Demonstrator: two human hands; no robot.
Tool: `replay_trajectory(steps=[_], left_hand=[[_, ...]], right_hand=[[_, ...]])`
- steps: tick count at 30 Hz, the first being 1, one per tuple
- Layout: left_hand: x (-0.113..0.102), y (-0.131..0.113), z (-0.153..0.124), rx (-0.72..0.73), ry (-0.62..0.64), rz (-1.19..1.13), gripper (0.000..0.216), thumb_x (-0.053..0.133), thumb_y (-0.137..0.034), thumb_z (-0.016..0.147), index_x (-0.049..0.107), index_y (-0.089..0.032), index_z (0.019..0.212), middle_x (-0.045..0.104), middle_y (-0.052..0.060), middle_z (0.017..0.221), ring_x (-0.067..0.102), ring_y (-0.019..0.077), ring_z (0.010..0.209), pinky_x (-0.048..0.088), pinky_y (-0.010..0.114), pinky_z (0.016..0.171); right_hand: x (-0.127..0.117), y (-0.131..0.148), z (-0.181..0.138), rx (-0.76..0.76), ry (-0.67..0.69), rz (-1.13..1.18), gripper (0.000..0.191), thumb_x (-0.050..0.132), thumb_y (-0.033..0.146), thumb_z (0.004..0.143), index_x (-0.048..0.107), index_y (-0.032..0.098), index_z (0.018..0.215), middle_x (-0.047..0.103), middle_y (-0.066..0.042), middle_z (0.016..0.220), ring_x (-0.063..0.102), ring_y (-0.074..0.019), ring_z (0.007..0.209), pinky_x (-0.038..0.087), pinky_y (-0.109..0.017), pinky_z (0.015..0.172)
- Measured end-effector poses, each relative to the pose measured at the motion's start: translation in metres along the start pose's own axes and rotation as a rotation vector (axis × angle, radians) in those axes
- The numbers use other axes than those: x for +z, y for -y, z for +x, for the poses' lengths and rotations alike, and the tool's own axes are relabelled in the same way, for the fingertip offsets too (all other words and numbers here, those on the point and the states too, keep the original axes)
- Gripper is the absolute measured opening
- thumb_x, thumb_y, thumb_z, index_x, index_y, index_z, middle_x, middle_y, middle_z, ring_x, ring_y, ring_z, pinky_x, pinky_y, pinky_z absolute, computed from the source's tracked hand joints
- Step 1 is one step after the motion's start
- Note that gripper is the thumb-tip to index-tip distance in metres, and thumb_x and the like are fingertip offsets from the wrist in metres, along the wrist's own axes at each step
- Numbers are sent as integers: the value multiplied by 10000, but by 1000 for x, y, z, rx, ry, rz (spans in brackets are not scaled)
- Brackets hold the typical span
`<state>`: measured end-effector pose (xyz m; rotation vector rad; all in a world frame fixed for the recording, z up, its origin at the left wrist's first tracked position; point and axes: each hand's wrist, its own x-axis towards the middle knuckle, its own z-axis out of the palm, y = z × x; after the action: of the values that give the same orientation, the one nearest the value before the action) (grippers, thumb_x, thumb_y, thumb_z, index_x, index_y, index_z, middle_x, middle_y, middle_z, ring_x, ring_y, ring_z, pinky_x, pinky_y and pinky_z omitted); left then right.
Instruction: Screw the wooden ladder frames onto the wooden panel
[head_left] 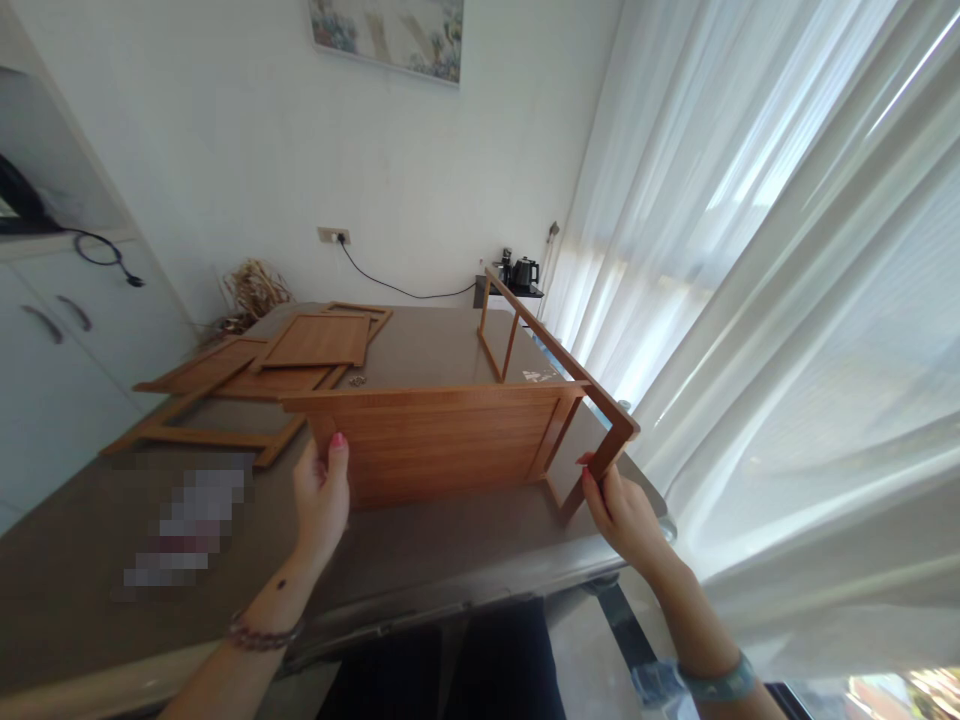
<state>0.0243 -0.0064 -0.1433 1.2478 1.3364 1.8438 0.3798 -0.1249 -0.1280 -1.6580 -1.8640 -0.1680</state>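
A wooden panel (pixel 442 440) stands on its long edge on the table, and my left hand (pixel 321 490) grips its left end, thumb on the near face. At its right end the panel meets a long wooden side frame (pixel 559 335), which stands upright and runs away from me. My right hand (pixel 619 505) is closed round the near leg of that frame, low down. Whether the panel is fixed to the frame I cannot tell. Some small metal pieces (pixel 358 381) lie just behind the panel's top edge.
More wooden panels (pixel 319 341) and an open wooden frame (pixel 217 436) lie at the left of the table (pixel 420 560). A blurred sheet (pixel 191 520) is near my left hand. White curtains (pixel 720 300) hang on the right. A black kettle (pixel 526 271) stands behind.
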Motion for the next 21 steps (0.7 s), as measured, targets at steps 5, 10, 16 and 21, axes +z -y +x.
replay_trajectory(steps=[5,10,16,21], left_hand=[[-2,-4,-10,18,-22,28,643,568,-755,727,671,-160,947,709,62,920,650,217,922,533,319,832],[-4,-4,-18,27,-27,53,592,563,-729,750,656,-166,908,676,38,844,619,184,823,510,287,750],[-3,-5,-24,45,-58,78,532,565,-707,761,615,-182,829,620,14,756,566,164,738,481,276,688],[-1,-6,-26,62,-75,100,536,554,-715,767,596,-183,814,591,2,745,538,155,740,467,278,706]], right_hand=[[-2,-2,3,-20,-2,10,280,338,340,1000,511,152,1114,721,-88,814,702,-216,668,535,-311,612],[-5,-8,7,-36,19,31,282,334,337,1001,520,151,1102,703,-78,785,687,-214,638,526,-312,601],[-5,-14,11,-64,34,53,268,340,312,995,515,152,1120,703,-73,805,681,-204,650,526,-313,616],[-6,-13,11,-55,53,76,275,331,317,996,521,159,1117,698,-74,791,677,-215,658,526,-327,623]])
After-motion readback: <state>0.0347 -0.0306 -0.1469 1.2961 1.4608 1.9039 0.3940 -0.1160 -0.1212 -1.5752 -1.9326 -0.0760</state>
